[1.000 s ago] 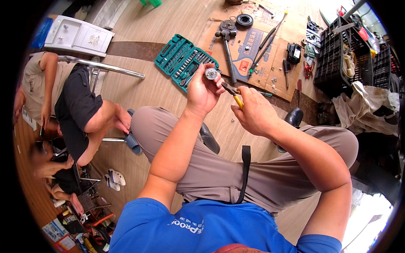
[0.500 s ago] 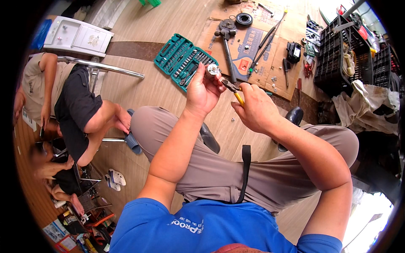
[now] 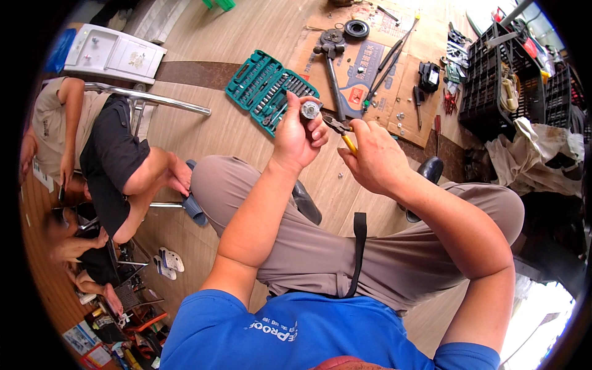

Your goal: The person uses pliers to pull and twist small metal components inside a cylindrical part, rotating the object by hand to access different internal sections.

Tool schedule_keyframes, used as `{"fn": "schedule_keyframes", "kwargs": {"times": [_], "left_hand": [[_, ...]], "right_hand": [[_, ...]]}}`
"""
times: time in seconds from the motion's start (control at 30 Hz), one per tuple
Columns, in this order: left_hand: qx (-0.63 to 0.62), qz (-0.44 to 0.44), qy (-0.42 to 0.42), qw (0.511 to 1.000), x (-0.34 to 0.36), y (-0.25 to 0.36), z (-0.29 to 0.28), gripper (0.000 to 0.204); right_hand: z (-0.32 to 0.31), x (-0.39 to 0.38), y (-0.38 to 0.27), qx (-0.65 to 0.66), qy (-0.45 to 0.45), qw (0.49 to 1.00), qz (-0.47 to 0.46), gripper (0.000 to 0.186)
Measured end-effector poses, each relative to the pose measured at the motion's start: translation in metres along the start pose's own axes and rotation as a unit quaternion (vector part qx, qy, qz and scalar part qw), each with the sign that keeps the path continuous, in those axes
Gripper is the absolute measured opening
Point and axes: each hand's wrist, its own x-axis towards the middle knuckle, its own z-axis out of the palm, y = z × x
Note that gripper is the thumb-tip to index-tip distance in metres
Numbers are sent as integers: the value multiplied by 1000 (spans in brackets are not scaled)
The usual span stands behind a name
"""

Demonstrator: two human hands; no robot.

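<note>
Between the thumb and fingers of my left hand [image 3: 295, 137] is a small round silver metal part [image 3: 310, 110], its circular face turned up. My right hand [image 3: 377, 155] is closed round pliers with yellow handles [image 3: 349, 143]. The dark jaws of the pliers point toward the metal part, just right of my left fingertips, with a narrow gap between them. Beyond my left hand an open green socket set case [image 3: 250, 83] lies on the floor, filled with rows of sockets. A hammer [image 3: 333, 77] rests on the flattened cardboard [image 3: 394, 117] past the pliers.
On the cardboard lie a black ring [image 3: 356, 28], a black device [image 3: 430, 75], a screwdriver [image 3: 419, 102] and small loose parts. Black crates [image 3: 487, 80] stand at right, with a cloth [image 3: 536, 154] below. Another person [image 3: 114, 148] sits at left near a metal rail [image 3: 148, 95].
My left hand has turned the round metal part and its fingers have curled in more. The part now sits slightly lower, apart from the pliers' jaws. My right hand has barely moved.
</note>
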Motion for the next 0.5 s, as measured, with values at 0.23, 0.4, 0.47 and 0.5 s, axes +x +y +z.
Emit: {"fn": "schedule_keyframes", "kwargs": {"times": [0.23, 0.4, 0.47, 0.5], "left_hand": [[3, 26, 72, 997, 0, -1, 31, 49], [-23, -9, -115, 993, 2, 5, 3, 48], [-16, 3, -83, 996, 3, 4, 3, 50], [-13, 10, -68, 998, 3, 3, 6, 50]], "right_hand": [[-5, 2, 2, -5, 15, 1000, 5, 42], [-2, 2, 2, -8, 25, 1000, -6, 42], [-1, 2, 4, -11, 23, 1000, -6, 42], [-1, 2, 4, -10, 23, 1000, -6, 42]]}}
